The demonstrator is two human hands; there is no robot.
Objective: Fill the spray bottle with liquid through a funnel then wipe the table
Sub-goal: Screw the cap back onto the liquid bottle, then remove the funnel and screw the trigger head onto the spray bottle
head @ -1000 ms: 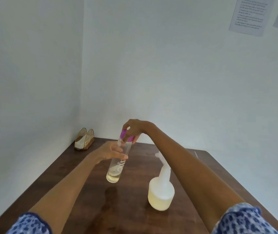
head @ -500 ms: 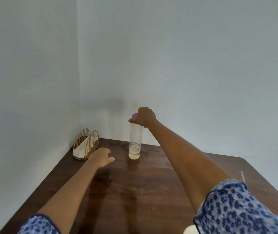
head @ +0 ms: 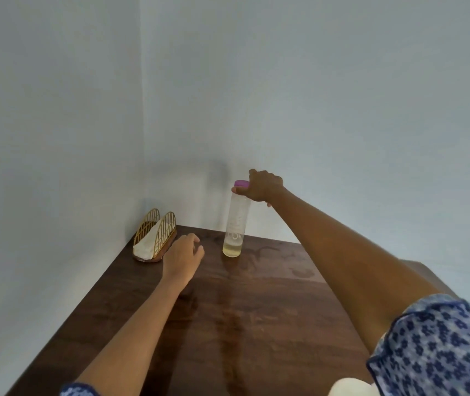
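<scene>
Right hand is at frame centre, just above middle height, arm stretched out from the lower right. Its fingers curl round the top of the bottle, at and just under the purple cap. The thumb tip shows on the left side of the neck.

Bottle is a clear, tall cylinder, upright, base on the worktop near the back edge, close to the wall. A shallow layer of pale yellow liquid sits at the bottom; the rest looks empty.

Left hand is centre-left, low over the worktop, between the napkin holder and the bottle, just beside the holder. Fingers hang loosely curled, holding nothing. Can't tell if it touches the wood. It's clear of the bottle, with a gap between them.

Holder is gold wire with a white napkin in it, back left corner of the worktop where the two walls meet.

Worktop is dark wood, with wet-looking smears right of the bottle base and a long streak running down the frame's centre.

A white rounded object is cut off at the bottom edge, lower right, under the blue floral sleeve. Too little shows to say what it is.
</scene>
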